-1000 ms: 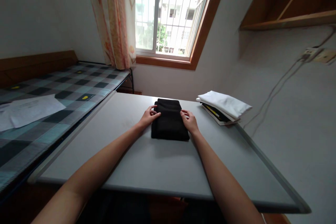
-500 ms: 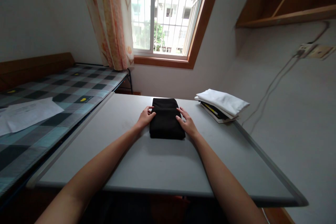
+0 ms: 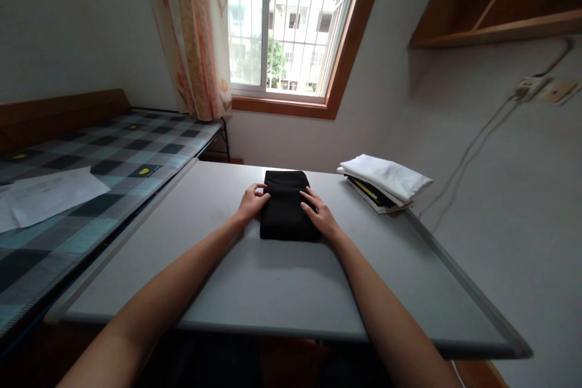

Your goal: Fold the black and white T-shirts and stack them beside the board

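A black folded cloth (image 3: 286, 209) lies flat as a neat rectangle on the pale table (image 3: 273, 291). At its left edge is my left hand (image 3: 253, 201), with thumb and fingers apart and their tips touching the side of the cloth. My right hand (image 3: 321, 213) rests on the right part of the cloth, its fingers spread over the top surface. Neither hand is closed around the cloth.
A stack of folded cloths with a white one (image 3: 386, 176) on top sits at the table's back right. To the left is a bed with a checked cover (image 3: 150, 145) and paper sheets (image 3: 54, 194). A wall shelf (image 3: 500, 30) hangs at the upper right.
My right hand has moved slightly left, further onto the black cloth. The left hand and the cloth look almost unchanged.
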Motion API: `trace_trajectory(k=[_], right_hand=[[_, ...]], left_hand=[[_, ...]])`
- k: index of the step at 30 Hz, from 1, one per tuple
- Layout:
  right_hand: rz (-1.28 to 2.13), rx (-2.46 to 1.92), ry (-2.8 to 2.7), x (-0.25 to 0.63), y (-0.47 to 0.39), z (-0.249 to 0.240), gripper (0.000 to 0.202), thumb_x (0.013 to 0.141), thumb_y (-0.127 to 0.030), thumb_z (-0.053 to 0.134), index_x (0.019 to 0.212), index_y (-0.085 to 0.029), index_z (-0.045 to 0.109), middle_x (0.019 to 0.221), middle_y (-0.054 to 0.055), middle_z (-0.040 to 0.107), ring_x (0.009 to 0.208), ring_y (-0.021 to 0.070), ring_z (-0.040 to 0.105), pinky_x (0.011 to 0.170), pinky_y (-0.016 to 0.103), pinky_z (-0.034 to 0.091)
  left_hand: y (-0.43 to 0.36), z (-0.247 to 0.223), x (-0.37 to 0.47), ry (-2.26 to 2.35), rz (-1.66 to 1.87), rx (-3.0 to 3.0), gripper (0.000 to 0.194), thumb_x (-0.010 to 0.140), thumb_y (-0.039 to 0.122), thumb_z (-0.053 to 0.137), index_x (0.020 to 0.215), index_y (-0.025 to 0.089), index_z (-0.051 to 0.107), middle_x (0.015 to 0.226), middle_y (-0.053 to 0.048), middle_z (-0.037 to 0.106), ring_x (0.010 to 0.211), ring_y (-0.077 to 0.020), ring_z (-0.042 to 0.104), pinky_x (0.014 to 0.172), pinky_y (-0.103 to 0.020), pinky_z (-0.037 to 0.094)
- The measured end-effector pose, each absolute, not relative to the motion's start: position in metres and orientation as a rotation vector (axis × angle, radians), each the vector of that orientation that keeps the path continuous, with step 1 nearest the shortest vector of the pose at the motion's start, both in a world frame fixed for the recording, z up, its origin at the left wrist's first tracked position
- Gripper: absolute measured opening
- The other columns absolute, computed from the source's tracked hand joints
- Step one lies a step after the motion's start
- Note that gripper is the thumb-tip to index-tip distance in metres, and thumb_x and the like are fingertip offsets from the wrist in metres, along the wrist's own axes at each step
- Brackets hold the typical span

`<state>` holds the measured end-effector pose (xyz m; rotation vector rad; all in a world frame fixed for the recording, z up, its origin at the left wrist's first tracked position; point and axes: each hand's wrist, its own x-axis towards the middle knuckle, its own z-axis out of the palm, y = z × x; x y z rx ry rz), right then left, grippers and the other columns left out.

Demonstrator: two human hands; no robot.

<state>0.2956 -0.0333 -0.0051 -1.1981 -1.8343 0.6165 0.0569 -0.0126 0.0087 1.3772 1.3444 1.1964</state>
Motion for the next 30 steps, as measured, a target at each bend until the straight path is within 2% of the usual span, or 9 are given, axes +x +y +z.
trace_trajectory(k=[3, 5, 8, 10, 17, 21, 24, 27, 30], right_hand=[[0.613, -1.213, -1.848, 0.294, -0.036, -0.003, 0.059, 0.087, -0.061, 0.050, 0.132, -0.024, 0.060, 0.153, 0.009, 0.038, 0.142, 0.0254, 0.031, 0.118, 0.046, 0.022], [0.599, -1.216, -1.853, 0.293, -0.037, -0.001, 0.057, 0.088, -0.059, 0.049, 0.133, -0.025, 0.059, 0.154, 0.007, 0.036, 0.144, 0.0253, 0.025, 0.118, 0.047, 0.020], [0.586, -1.191, -1.873, 0.290, -0.039, 0.004, 0.052, 0.091, -0.052, 0.045, 0.134, -0.026, 0.058, 0.154, 0.005, 0.035, 0.146, 0.0242, 0.020, 0.118, 0.048, 0.018], [0.583, -1.175, -1.894, 0.288, -0.041, 0.006, 0.050, 0.093, -0.045, 0.040, 0.136, -0.024, 0.056, 0.155, 0.005, 0.033, 0.146, 0.0226, 0.020, 0.119, 0.047, 0.018], [0.469, -1.398, -2.083, 0.280, -0.045, 0.003, 0.055, 0.091, -0.037, 0.046, 0.143, -0.017, 0.048, 0.158, 0.011, 0.025, 0.147, 0.0262, 0.016, 0.119, 0.046, 0.018], [0.388, -1.389, -2.173, 0.287, -0.053, 0.011, 0.060, 0.088, -0.050, 0.055, 0.140, -0.022, 0.051, 0.156, 0.013, 0.029, 0.145, 0.0300, 0.021, 0.117, 0.052, 0.020], [0.424, -1.280, -2.294, 0.295, -0.060, 0.021, 0.076, 0.069, -0.060, 0.074, 0.136, -0.027, 0.056, 0.157, 0.012, 0.024, 0.144, 0.0326, 0.021, 0.116, 0.053, 0.022], [0.487, -1.235, -2.397, 0.300, -0.063, 0.028, 0.083, 0.058, -0.052, 0.085, 0.134, -0.030, 0.058, 0.158, 0.010, 0.019, 0.145, 0.0338, 0.016, 0.116, 0.052, 0.022], [0.488, -1.225, -2.463, 0.304, -0.063, 0.034, 0.066, 0.066, -0.037, 0.084, 0.128, -0.032, 0.063, 0.156, 0.008, 0.023, 0.145, 0.0320, 0.018, 0.116, 0.050, 0.023]], left_hand=[[-0.014, 0.010, 0.057, 1.431, 1.217, 1.471, 0.040, 0.074, 0.021, 0.062, 0.114, 0.017, 0.059, 0.083, -0.003, 0.064, 0.067, -0.0155, 0.064, 0.061, -0.026, 0.052], [-0.016, 0.011, 0.058, 1.523, 1.305, 1.632, 0.039, 0.075, 0.022, 0.063, 0.113, 0.018, 0.061, 0.107, -0.010, 0.063, 0.089, -0.0210, 0.066, 0.078, -0.034, 0.054], [-0.021, 0.012, 0.059, 1.485, 1.403, 1.986, 0.038, 0.083, 0.027, 0.056, 0.120, 0.021, 0.062, 0.138, -0.011, 0.049, 0.128, -0.0268, 0.049, 0.105, -0.043, 0.041], [-0.022, 0.011, 0.058, 1.367, 1.294, 2.183, 0.041, 0.090, 0.031, 0.047, 0.129, 0.024, 0.056, 0.146, -0.008, 0.045, 0.138, -0.0261, 0.037, 0.112, -0.047, 0.033], [-0.023, 0.011, 0.048, 1.323, 0.595, 2.533, 0.058, 0.090, 0.045, 0.049, 0.145, 0.031, 0.040, 0.157, -0.005, 0.029, 0.144, -0.0256, 0.027, 0.115, -0.048, 0.027], [-0.022, 0.010, 0.047, 1.354, 0.571, 2.549, 0.057, 0.093, 0.048, 0.043, 0.148, 0.032, 0.035, 0.156, -0.003, 0.031, 0.144, -0.0240, 0.028, 0.114, -0.046, 0.030], [-0.021, 0.007, 0.047, 1.361, 0.620, 2.536, 0.056, 0.095, 0.049, 0.039, 0.148, 0.031, 0.036, 0.156, -0.004, 0.031, 0.143, -0.0244, 0.030, 0.113, -0.047, 0.032], [-0.020, 0.004, 0.045, 1.310, 0.731, 2.547, 0.054, 0.096, 0.047, 0.038, 0.146, 0.027, 0.039, 0.156, -0.005, 0.033, 0.142, -0.0241, 0.030, 0.114, -0.045, 0.031], [-0.019, 0.005, 0.040, 1.209, 0.844, 2.621, 0.048, 0.097, 0.044, 0.038, 0.140, 0.025, 0.047, 0.147, -0.005, 0.046, 0.141, -0.0225, 0.034, 0.115, -0.044, 0.027]])
